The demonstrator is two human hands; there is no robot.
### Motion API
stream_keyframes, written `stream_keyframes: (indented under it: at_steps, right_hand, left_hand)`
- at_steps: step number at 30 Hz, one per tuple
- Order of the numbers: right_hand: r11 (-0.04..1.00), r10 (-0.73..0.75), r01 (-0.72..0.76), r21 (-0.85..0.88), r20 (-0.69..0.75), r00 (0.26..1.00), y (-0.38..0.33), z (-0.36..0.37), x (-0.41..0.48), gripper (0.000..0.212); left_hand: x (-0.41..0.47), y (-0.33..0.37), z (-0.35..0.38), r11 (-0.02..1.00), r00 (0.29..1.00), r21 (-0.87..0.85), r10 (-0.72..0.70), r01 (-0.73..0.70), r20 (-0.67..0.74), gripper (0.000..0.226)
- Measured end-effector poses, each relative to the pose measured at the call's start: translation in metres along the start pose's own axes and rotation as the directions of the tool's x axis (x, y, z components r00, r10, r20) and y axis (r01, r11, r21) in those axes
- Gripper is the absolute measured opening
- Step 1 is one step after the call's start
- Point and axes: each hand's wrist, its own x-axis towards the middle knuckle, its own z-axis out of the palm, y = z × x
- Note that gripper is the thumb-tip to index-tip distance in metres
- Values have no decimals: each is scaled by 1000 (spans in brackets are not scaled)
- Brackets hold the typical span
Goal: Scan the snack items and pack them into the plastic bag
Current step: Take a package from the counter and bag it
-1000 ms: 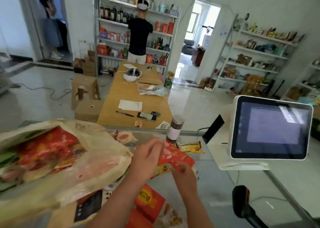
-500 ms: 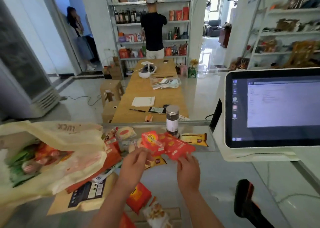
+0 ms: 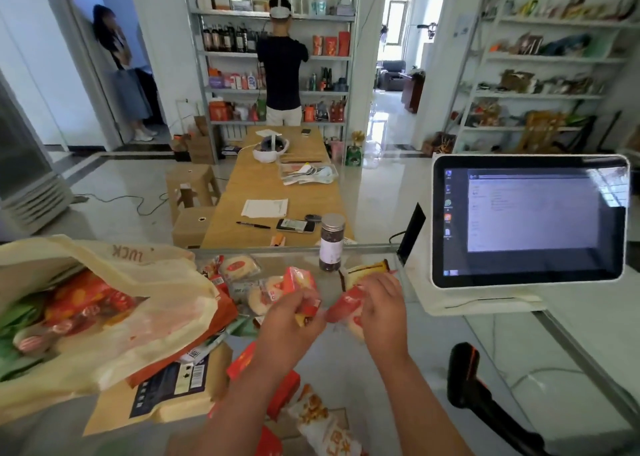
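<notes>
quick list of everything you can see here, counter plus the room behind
plastic bag: one, cream, left on counter, red and green packets inside
loose snack packets: several, red, white, orange, on counter beside bag
brown packet: one, partly under bag
yellow packet: one, near jar
jar: one, silver lid, dark contents, counter's far edge
touchscreen: one, white frame, right
scanner: one, black, lower right
wooden table: one, tan, beyond counter
shelves: several, pale, along walls
person at shelves: one, dark top
person in doorway: one, back left
left red packet: one, above counter
right red packet: one, above counter
left hand: grips left red packet
right hand: pinches right red packet
</notes>
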Motion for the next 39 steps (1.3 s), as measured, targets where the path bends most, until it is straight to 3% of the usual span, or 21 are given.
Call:
stream_keyframes:
  at_steps: [2, 4, 6, 9, 13, 15, 16, 18, 19, 20, 21, 25, 29, 35, 39]
  right_hand:
    - [996, -59, 57, -68, -34, 998, -22, -10, 19, 23]
    - [983, -153, 147, -107, -47, 987, -51, -19, 35, 23]
    - [966, -232, 226, -128, -36, 972, -79, -26, 47, 24]
    - [961, -239, 232, -148, -31, 971, -105, -28, 54, 26]
    - [1000, 16, -18, -20, -107, 994, -126, -33, 45, 17]
    - [963, 268, -270, -17, -93, 959, -125, -39, 32, 44]
    - [898, 440, -439, 12, -16, 898, -121, -43, 25, 59]
    - [656, 686, -739, 153, 287, 668, -115, -51, 7, 69]
    - [525, 701, -830, 190, 456, 548, -112, -53, -2, 65]
    - [447, 669, -871, 202, 572, 475, -112, -54, -10, 57]
    - [426, 626, -880, 211, 633, 455, -112, -54, -15, 48]
    - [517, 569, -823, 235, 624, 535, -112, -52, -16, 24]
    - [489, 606, -828, 273, 577, 548, -107, -48, -15, 8]
    - [488, 625, -819, 304, 533, 570, -85, -53, -16, 13]
    - [448, 603, -823, 348, 563, 566, -65, -62, -9, 13]
  left_hand:
    - [4, -5, -2, 999, 998, 9, 39, -40, 41, 46]
    - [4, 0, -7, 985, 973, -144, -57, 91, 223, 66]
    - [2, 11, -11, 919, 900, -325, -66, 224, 432, 66]
    - [-5, 23, -16, 842, 855, -488, 66, 228, 514, 47]
    - [-13, 20, -23, 727, 874, -589, -30, 352, 485, 51]
    - [-14, 16, -27, 668, 878, -634, -62, 390, 475, 41]
    - [-15, 15, -30, 605, 871, -669, -89, 432, 483, 37]
    - [-16, 15, -36, 465, 854, -732, -119, 498, 506, 33]
    - [-16, 17, -40, 423, 852, -750, -116, 507, 511, 31]
    - [-16, 16, -43, 405, 850, -758, -104, 510, 516, 30]
    - [-17, 16, -45, 403, 844, -756, -89, 515, 528, 30]
    - [-16, 14, -48, 432, 822, -727, -64, 534, 566, 38]
    - [-13, 15, -42, 453, 849, -733, -116, 508, 516, 36]
    - [-17, 24, -12, 450, 877, -753, -220, 480, 427, 33]
    - [-16, 40, 12, 336, 861, -801, -316, 495, 398, 31]
